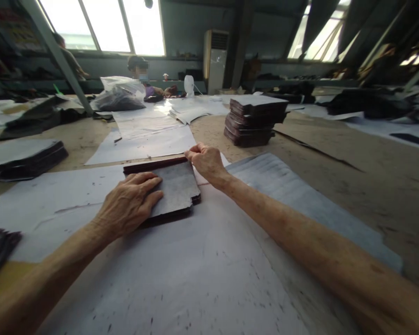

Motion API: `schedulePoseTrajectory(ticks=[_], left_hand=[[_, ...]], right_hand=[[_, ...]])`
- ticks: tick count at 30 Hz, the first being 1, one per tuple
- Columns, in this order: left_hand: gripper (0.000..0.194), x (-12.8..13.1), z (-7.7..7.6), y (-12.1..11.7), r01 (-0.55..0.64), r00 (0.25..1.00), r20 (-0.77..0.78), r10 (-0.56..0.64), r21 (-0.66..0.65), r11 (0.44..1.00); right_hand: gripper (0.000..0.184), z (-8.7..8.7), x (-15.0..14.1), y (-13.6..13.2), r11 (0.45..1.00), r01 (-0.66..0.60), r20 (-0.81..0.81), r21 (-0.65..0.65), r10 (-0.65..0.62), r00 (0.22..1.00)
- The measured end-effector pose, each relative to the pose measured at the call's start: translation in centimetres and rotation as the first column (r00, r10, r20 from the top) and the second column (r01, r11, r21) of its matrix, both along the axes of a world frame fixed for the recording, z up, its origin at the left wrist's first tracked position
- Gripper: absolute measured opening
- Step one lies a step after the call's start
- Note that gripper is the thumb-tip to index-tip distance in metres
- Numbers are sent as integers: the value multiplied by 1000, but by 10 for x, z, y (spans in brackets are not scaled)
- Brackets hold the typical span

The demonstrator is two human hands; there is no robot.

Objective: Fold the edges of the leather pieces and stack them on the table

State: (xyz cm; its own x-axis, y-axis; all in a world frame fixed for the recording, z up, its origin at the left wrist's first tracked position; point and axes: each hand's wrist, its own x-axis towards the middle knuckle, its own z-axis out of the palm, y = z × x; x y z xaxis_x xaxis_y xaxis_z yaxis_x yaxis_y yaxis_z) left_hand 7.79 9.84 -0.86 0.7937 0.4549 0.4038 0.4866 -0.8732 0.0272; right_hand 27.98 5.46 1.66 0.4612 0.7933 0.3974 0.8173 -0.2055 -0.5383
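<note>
A low stack of cut fabric pieces [176, 184], pale grey on top with dark reddish-brown edges, lies on white paper [195, 270]. My left hand [134, 200] rests flat on the stack's left part, fingers stretched out and slightly apart. At the stack's far right corner, my right hand [206, 160] has its thumb and fingers pinched together. Whether a layer's edge is between those fingertips is too small to make out. A notch shows in the stack's near right corner.
A taller stack of dark pieces [253, 121] stands beyond my right hand. Another dark stack [24, 158] lies at left. A bluish sheet [310, 204] lies under my right forearm. A plastic bag [118, 93] sits farther back, near a seated person [139, 70].
</note>
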Motion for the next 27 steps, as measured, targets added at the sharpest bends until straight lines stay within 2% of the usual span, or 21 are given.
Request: schedulePoseTrajectory(ticks=[3,6,9,12,14,17,20,21,23,25,27], left_hand=[[45,-2,0,2,-6,998,-69,7,20,1000],[51,-4,1,-3,-30,995,-92,35,55,998],[53,-6,5,-11,-47,999,20,45,106,993],[48,-3,14,-27,-1,981,191,-36,188,982],[42,3,20,-44,57,964,250,-93,149,987],[27,20,23,-80,214,944,265,-197,-39,976],[20,41,17,-114,363,910,275,-310,-170,916],[20,47,13,-123,403,895,288,-340,-198,894],[21,60,6,-137,482,859,318,-402,-234,845],[22,70,0,-146,540,829,329,-452,-259,801],[23,77,-5,-152,558,821,325,-469,-282,781]], right_hand=[[15,7,14,-34,1000,5,-56,9,-5,998],[13,14,35,-88,999,32,-59,-34,-34,998],[15,18,67,-144,980,178,-11,-84,-180,984],[20,13,110,-193,915,379,56,-135,-375,925],[22,6,135,-219,869,453,78,-199,-446,891],[23,-1,147,-245,837,491,126,-240,-475,871],[19,-1,124,-259,893,413,211,-179,-375,902],[19,1,111,-262,925,343,237,-162,-301,924],[23,2,83,-269,974,127,260,-185,-76,963],[26,0,63,-276,960,-113,263,-255,181,948],[25,-7,53,-281,946,-223,297,-234,288,911]])
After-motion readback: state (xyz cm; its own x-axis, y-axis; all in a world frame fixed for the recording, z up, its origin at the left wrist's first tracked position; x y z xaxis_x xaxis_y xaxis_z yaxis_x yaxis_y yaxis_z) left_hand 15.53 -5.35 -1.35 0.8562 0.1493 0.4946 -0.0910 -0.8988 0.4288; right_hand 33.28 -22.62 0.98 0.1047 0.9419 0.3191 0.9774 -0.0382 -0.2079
